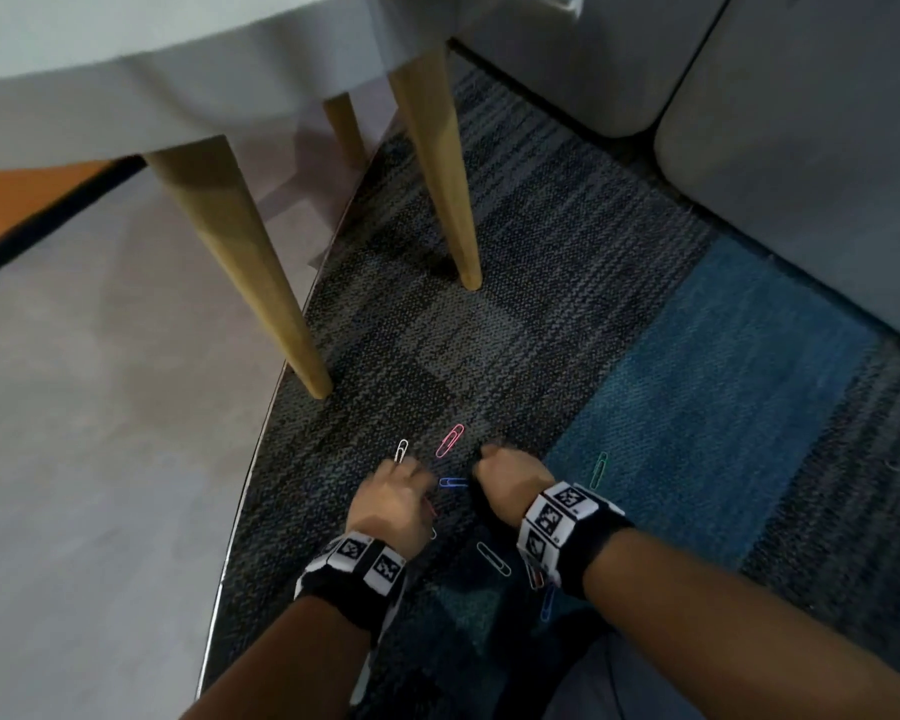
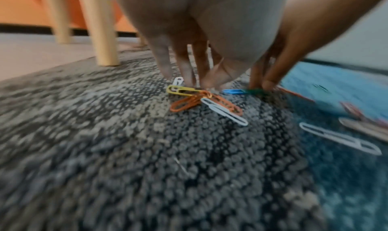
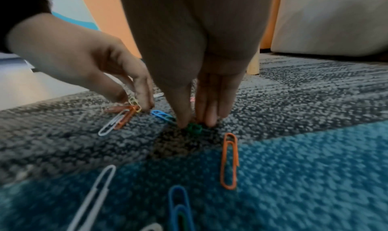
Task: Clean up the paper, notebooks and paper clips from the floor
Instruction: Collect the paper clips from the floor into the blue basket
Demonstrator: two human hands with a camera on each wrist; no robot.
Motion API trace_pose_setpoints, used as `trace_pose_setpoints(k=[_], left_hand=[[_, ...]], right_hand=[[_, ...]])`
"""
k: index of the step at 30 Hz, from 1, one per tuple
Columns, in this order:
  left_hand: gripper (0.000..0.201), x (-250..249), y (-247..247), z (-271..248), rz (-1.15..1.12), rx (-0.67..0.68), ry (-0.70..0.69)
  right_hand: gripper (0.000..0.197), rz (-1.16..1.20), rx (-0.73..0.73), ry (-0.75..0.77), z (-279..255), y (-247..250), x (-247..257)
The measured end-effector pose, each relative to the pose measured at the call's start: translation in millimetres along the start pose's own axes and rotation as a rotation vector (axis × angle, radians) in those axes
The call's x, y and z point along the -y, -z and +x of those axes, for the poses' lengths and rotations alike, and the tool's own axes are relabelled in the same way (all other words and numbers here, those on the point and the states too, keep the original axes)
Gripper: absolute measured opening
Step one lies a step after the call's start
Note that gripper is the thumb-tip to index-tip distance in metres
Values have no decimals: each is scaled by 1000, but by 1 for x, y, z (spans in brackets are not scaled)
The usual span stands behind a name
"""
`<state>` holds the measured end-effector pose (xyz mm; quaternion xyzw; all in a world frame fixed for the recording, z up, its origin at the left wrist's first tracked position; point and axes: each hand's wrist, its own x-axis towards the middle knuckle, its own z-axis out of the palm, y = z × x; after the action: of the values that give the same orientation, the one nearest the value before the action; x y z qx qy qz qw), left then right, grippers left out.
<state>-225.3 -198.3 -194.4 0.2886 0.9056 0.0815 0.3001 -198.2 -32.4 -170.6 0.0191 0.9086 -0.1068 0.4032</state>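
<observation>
Right hand (image 3: 195,78) pinches a green clip (image 3: 194,127) on the carpet (image 1: 567,283); left hand (image 1: 393,493) pinches at a small heap (image 2: 201,100); clips lie scattered (no paper or notebooks visible); much remains, I judge.

Coloured paper clips are scattered flat low in the frame: a pink clip (image 1: 449,440) and white clip (image 1: 401,451) at centre, a green clip (image 1: 599,470) further right.
</observation>
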Motion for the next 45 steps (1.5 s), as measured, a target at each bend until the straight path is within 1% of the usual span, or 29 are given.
trace_pose_setpoints(k=[2, 3, 4, 5, 6, 7, 8, 10, 11, 13, 16, 20, 23, 26, 30, 33, 37, 41, 43, 45], left_hand=[[56, 3, 5, -1, -95, -79, 94], [65, 5, 8, 1, -152, -80, 146], [73, 8, 10, 3, -203, -35, 188], [80, 9, 12, 5, -227, 48, 209], [85, 10, 13, 6, -218, 135, 205], [89, 10, 12, 6, -190, 201, 181], [94, 10, 10, 5, -154, 240, 153], [100, 10, 3, -2, -84, 264, 108], [100, 10, -1, -6, -53, 267, 99], [90, 8, -10, -13, -17, 266, 108], [68, 2, -16, -20, 9, 194, 101], [45, -4, -13, -22, 51, 110, 68], [33, 0, -16, -18, 28, 122, 29], [27, 5, -24, -14, -4, 147, -1], [37, 9, -35, -11, -17, 203, 9], [34, 9, -33, -10, -64, 203, 24], [16, 6, -18, -11, -170, 127, 6], [4, 2, 3, -16, -299, 7, -1], [4, -2, 17, -19, -363, -69, -29], [4, -10, 38, -25, -422, -169, -81]], right_hand=[[36, 70, -44, 17, 1, -2, 3], [43, 118, -85, 24, 2, -4, 3], [56, 151, -106, 38, 4, -4, 4], [70, 153, -93, 56, 6, -4, 5], [80, 132, -55, 69, 9, -2, 6], [86, 93, -9, 79, 11, -1, 8], [88, 43, 26, 86, 14, 0, 10], [86, -55, 40, 96, 16, -3, 14], [82, -83, 29, 97, 16, -5, 15], [73, -119, 23, 102, 13, -8, 16], [61, -169, 66, 130, 6, -3, 15], [49, -201, 52, 190, 1, -1, 11], [42, -227, 26, 224, 2, -3, 9], [36, -244, -9, 256, 3, -7, 8], [32, -257, -19, 293, 5, -14, 2], [31, -261, -6, 265, 9, -18, -1], [34, -224, 38, 201, 7, -13, 1], [27, -74, -22, 166, -8, 6, -3], [25, 3, -47, 153, -17, 19, -4], [24, 84, -116, 134, -29, 36, -3]])
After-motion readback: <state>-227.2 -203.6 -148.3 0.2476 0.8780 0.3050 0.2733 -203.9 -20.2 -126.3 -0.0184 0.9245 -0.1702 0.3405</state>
